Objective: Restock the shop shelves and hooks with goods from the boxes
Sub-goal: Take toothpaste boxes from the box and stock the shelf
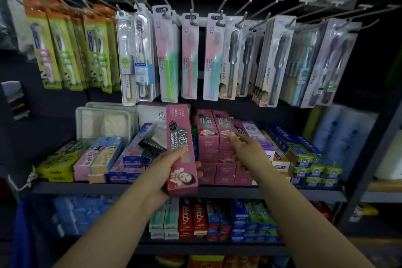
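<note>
The left hand (171, 167) grasps a pink toothpaste box (181, 150), held upright before the shelf (217, 190); the right hand (248, 150), fingers released, touches the matching pink stack (217, 148). Shelving step: next, I judge, the box needs a slot on that stack

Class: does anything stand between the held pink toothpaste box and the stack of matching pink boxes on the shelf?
Only the right hand, touching the pink stack. The left hand holds the pink toothpaste box just left of it.
</note>
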The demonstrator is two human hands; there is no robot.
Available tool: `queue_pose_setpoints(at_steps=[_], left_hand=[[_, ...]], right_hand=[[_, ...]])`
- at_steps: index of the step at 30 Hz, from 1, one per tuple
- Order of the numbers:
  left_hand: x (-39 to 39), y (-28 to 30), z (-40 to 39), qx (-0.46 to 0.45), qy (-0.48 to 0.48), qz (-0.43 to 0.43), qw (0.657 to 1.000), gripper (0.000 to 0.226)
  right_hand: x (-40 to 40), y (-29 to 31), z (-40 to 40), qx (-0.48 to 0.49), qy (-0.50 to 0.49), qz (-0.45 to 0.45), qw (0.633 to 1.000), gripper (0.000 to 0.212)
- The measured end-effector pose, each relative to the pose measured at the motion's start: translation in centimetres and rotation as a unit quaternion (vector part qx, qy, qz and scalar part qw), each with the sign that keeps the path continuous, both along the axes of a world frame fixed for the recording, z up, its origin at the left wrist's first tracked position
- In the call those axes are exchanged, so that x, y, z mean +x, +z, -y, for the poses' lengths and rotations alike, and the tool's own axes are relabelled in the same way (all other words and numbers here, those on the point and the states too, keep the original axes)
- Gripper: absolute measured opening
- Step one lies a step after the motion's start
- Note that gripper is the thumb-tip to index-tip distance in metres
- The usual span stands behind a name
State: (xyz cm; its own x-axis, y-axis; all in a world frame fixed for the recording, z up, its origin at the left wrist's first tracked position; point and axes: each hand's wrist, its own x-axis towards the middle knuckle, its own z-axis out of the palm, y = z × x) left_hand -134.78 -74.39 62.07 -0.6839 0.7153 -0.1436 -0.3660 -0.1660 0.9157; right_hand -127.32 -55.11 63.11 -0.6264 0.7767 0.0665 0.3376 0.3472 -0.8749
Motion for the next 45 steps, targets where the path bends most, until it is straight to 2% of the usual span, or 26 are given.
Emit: queue_pose_setpoints(at_steps=[2,3,7,10,14,17,20,24,27,34,37,40,42,45], left_hand=[[0.3,0.2,-0.5,0.01,-0.004,0.0,1.0,0.058],[0.6,0.3,-0.8,0.016,-0.003,0.0,1.0,0.058],[2.0,1.2,-2.6,0.019,-0.014,-0.026,0.999,0.043],[3.1,2.0,-4.2,0.006,-0.032,-0.045,0.998,0.042],[3.5,2.4,-5.6,-0.042,-0.02,-0.116,0.992,0.046],[2.9,1.8,-5.3,-0.075,0.024,-0.145,0.986,0.022],[2.5,0.7,-4.4,-0.086,0.041,-0.127,0.987,0.004],[2.3,-0.2,-3.3,-0.091,0.057,-0.091,0.99,0.004],[2.0,-0.6,-2.5,-0.103,0.066,-0.083,0.989,0.004],[1.1,-1.8,-1.0,-0.12,0.097,-0.063,0.986,0.005],[1.0,-2.6,-0.5,-0.127,0.1,-0.065,0.985,0.007],[0.9,-3.7,0.5,-0.136,0.109,-0.095,0.98,0.01],[0.7,-5.0,1.8,-0.146,0.119,-0.127,0.974,0.01],[0.3,-8.2,4.9,-0.171,0.155,-0.135,0.964,0.012]], right_hand=[[1.5,0.6,1.7,0.073,-0.023,-0.031,0.997,0.046],[2.5,0.8,2.9,0.075,-0.012,-0.051,0.996,0.038],[5.7,0.6,7.3,-0.057,0.133,-0.027,0.989,0.04],[6.9,0.0,7.9,-0.135,0.175,-0.081,0.972,0.02],[7.8,0.6,5.0,-0.163,0.063,-0.154,0.973,0.029],[7.5,1.7,0.9,-0.135,-0.007,-0.149,0.98,0.036],[6.4,2.4,-2.1,-0.144,-0.025,-0.127,0.981,0.035],[3.8,1.7,-4.4,-0.158,-0.039,-0.09,0.983,0.03],[2.0,0.6,-5.1,-0.183,-0.044,-0.11,0.976,0.032],[0.9,-0.7,-4.9,-0.087,-0.064,-0.118,0.987,0.021],[0.9,-0.8,-4.7,-0.084,-0.06,-0.119,0.988,0.034],[2.2,-1.1,-3.0,-0.006,-0.099,-0.117,0.988,0.043],[3.5,-1.4,-0.5,0.057,-0.108,-0.179,0.976,0.029],[5.2,-3.5,4.7,0.075,-0.022,-0.241,0.967,0.013]])
